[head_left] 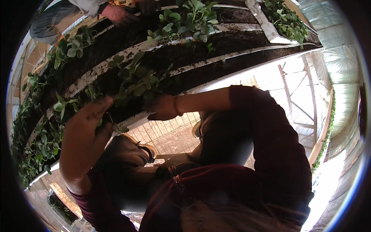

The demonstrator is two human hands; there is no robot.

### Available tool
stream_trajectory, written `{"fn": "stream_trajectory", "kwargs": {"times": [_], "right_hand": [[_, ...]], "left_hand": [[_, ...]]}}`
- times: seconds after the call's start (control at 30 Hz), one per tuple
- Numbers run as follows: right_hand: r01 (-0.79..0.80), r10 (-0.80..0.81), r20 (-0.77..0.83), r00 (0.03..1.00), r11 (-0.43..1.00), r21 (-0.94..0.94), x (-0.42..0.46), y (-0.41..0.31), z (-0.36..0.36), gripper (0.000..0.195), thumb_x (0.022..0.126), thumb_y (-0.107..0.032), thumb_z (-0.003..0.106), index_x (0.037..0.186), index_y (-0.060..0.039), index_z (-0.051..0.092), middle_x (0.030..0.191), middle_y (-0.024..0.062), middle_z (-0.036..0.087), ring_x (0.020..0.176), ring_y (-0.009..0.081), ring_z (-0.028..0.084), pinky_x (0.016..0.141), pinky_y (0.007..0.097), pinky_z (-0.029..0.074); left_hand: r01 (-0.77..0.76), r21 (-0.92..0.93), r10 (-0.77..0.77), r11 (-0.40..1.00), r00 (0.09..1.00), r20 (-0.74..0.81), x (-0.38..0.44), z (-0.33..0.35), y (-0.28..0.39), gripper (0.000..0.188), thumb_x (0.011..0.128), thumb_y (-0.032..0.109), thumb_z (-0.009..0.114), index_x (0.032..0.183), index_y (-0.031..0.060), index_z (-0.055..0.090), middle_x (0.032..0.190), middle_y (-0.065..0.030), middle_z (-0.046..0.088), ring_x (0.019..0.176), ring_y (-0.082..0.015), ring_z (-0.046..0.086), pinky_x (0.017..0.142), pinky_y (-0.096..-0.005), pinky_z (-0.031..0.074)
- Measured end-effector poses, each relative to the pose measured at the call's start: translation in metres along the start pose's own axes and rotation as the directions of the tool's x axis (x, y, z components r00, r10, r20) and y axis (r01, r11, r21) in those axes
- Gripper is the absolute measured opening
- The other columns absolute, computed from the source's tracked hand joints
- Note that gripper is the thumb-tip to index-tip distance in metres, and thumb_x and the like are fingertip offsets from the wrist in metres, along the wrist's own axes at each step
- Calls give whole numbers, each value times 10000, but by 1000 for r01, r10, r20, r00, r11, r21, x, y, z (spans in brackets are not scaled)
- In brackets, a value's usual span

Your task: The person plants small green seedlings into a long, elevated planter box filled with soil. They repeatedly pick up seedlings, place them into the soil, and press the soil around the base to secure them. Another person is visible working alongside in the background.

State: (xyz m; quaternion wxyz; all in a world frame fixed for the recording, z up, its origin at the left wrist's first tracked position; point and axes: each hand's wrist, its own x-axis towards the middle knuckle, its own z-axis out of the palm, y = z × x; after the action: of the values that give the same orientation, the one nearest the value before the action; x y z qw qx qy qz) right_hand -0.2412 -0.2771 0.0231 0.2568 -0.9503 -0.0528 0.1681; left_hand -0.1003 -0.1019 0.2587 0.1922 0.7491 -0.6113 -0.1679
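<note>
My left hand (97, 121), dirty with soil, reaches over the near edge of a planting bed, its thumb and fingers apart beside a small green leaf. Whether it holds a stem is not plain. My right hand (162, 106) is at the bed's near edge, in shadow, with its fingers partly hidden by leaves and dark soil. Between and just beyond the two hands stand leafy seedlings (139, 79), which look like strawberry plants. Dark soil (171, 58) lies in long rows split by white, soil-specked strips (98, 68).
A co-worker's dirty hand (118, 14) is on the soil across the bed. More plants (185, 23) stand farther along, near a white crosspiece (265, 24). Wire mesh (174, 130) shows beneath the near edge. Another planted row (327, 133) runs at the right.
</note>
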Motion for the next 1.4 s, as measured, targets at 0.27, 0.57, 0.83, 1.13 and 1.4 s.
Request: {"fn": "stream_trajectory", "kwargs": {"times": [0.27,0.57,0.83,1.13,1.4], "right_hand": [[-96,65,193,979,983,155,-6,-24,-40,672,894,-573,361,1396,-127,386,1352,166,465,1214,352,463,1025,445,361],[-133,120,-273,954,991,-28,-66,38,-12,514,885,-516,424,1235,-164,556,1167,118,607,1075,319,574,880,461,449],[-345,263,-324,909,911,-226,-110,92,-14,280,873,-359,485,1015,-185,653,997,53,638,1059,261,567,710,458,483],[-517,376,-740,557,855,46,-147,127,7,352,795,-409,587,1048,-172,654,1123,104,594,1054,300,558,852,467,470],[-585,466,-569,678,811,-33,-139,140,19,197,754,-266,538,778,-167,706,1017,98,610,820,229,626,566,389,484]], "left_hand": [[130,29,-133,991,985,106,12,3,12,448,750,4,652,1190,4,570,1207,-162,580,1113,-302,565,958,-334,423],[178,134,-212,975,924,319,38,36,11,415,773,106,644,1176,28,588,1165,-162,593,1049,-322,582,907,-352,460],[101,86,-131,991,852,507,40,91,4,370,821,208,601,1156,51,597,1124,-133,595,1009,-315,587,858,-373,484],[8,-78,29,997,887,461,86,159,32,369,836,169,605,1178,31,588,1215,-145,569,1090,-303,565,926,-346,461],[-46,-126,78,991,961,264,113,224,36,321,850,169,602,1152,60,599,1184,-126,575,1045,-309,565,874,-364,476]]}}
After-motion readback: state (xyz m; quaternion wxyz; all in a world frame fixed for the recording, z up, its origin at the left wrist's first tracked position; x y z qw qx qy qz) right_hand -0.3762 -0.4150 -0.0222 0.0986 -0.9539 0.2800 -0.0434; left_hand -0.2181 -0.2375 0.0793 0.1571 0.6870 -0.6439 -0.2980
